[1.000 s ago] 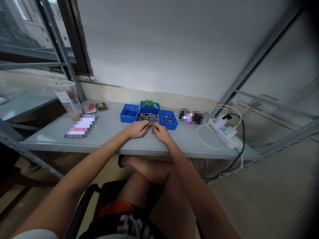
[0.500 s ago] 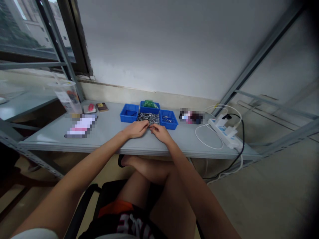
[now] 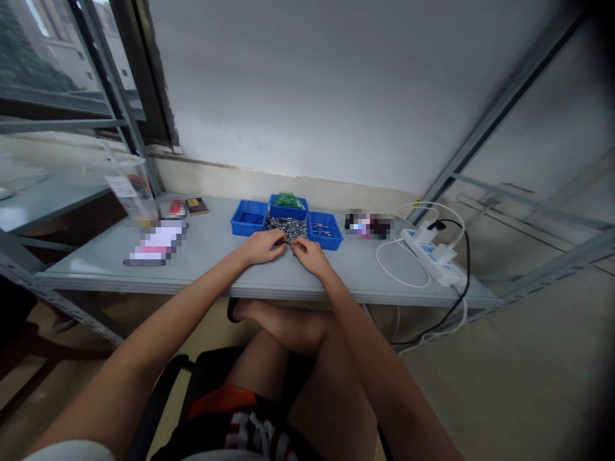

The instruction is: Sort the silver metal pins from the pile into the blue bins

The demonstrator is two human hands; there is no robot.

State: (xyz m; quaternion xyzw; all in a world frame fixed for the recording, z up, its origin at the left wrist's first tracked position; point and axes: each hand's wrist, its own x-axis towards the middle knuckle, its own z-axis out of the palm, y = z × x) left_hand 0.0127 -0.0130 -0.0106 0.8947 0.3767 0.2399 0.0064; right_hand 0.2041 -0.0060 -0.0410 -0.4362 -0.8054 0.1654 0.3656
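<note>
My left hand [image 3: 266,246] and my right hand [image 3: 309,254] meet at the near edge of a heap of small shiny metal pieces [image 3: 287,226]. The fingers of both are pinched close together, and whatever they hold is too small to name. To the heap's left stands a blue bin [image 3: 248,218] with a few dark bits at its bottom. Behind it, another blue bin [image 3: 273,210] contains green packets [image 3: 289,200]. The right-hand blue bin [image 3: 327,242] has several thin metal pieces [image 3: 323,228] lying in it.
On the left of the grey table [image 3: 211,272] lie a phone [image 3: 157,243], a clear plastic cup [image 3: 134,192] and a small dark box [image 3: 196,205]. At the right are a blurred-out object [image 3: 369,225], a white power strip [image 3: 435,259] and looping cables [image 3: 379,261].
My fingers have shifted slightly: the left fingertips are more curled, and the right fingertips sit a little further right. The bins and heap stay where they were.
</note>
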